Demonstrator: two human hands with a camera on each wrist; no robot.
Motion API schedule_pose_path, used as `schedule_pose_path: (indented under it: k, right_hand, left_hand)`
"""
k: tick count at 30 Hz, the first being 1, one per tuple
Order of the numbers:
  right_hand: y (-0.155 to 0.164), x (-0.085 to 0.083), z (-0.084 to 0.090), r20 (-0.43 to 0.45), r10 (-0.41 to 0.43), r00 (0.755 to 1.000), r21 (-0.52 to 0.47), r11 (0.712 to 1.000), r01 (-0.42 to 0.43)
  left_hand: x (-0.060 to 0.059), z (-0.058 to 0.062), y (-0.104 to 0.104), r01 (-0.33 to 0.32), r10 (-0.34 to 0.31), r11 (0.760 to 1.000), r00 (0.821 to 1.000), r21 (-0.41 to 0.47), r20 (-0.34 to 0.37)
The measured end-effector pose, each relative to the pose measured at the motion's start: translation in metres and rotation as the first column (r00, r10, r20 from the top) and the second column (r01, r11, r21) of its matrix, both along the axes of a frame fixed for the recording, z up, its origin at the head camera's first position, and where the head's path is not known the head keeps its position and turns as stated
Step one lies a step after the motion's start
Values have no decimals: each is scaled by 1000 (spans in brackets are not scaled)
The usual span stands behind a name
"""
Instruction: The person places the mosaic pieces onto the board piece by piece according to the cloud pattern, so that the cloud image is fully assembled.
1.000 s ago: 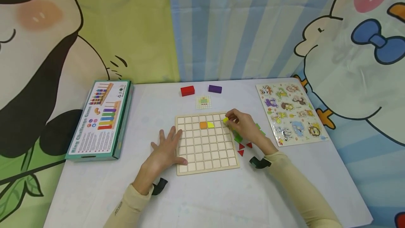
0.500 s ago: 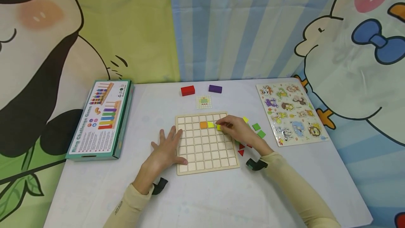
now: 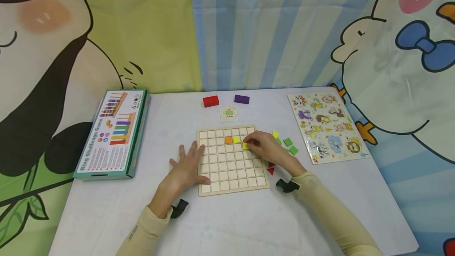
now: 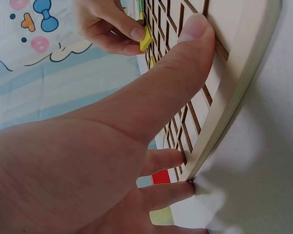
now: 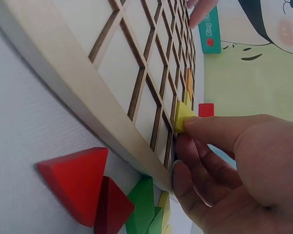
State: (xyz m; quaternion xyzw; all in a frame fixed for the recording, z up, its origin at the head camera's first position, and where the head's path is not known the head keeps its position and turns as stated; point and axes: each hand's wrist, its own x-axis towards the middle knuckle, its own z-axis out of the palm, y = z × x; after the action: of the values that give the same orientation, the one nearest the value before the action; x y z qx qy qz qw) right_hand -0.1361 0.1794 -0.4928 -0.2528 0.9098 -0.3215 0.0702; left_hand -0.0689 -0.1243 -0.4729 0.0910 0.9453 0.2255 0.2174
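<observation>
**Yellow tile pinched over the grid board**

The right hand (image 3: 264, 145) has its grip closed on a small yellow tile (image 3: 245, 145), pinched between thumb and fingertips (image 5: 200, 127). The tile sits at the board's surface in the second row from the far edge, towards the right side; the right wrist view shows it tipped against the ridges of the grid rather than lying flat. Just to its left, in the same row, a second yellow piece (image 3: 236, 139) and an orange tile (image 3: 228, 140) lie in neighbouring cells.

The left hand (image 3: 185, 167) has an open grip: fingers spread and straight, pressing flat on the desk against the left edge of the wooden grid board (image 3: 231, 177), with the thumb (image 4: 195, 34) laid over the board's rim.

The board lies near the middle of the desk (image 3: 249, 224). Just off its right edge sit loose pieces: red triangles (image 3: 271, 168) near the right wrist, green tiles (image 3: 290, 145) and a yellow triangle (image 3: 275, 134) further out. Beyond the board's far edge lie a small pattern card (image 3: 228, 114), then a red block (image 3: 211, 101) and a purple block (image 3: 241, 99) near the desk's far edge. An animal puzzle (image 3: 325, 125) lies by the right edge of the desk, and a teal game box (image 3: 113, 133) by the left edge.
</observation>
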Motion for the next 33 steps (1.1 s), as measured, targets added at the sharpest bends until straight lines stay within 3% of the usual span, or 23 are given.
schedule_pose_path:
  k: [24, 33]
  right_hand:
    - [0, 2, -2, 9, -3, 1000, 2, 1000, 3]
    - [24, 4, 5, -2, -46, 999, -13, 999, 46]
  left_hand:
    - [0, 1, 0, 9, -9, 1000, 1000, -8, -11]
    - [0, 3, 0, 8, -8, 1000, 1000, -8, 13]
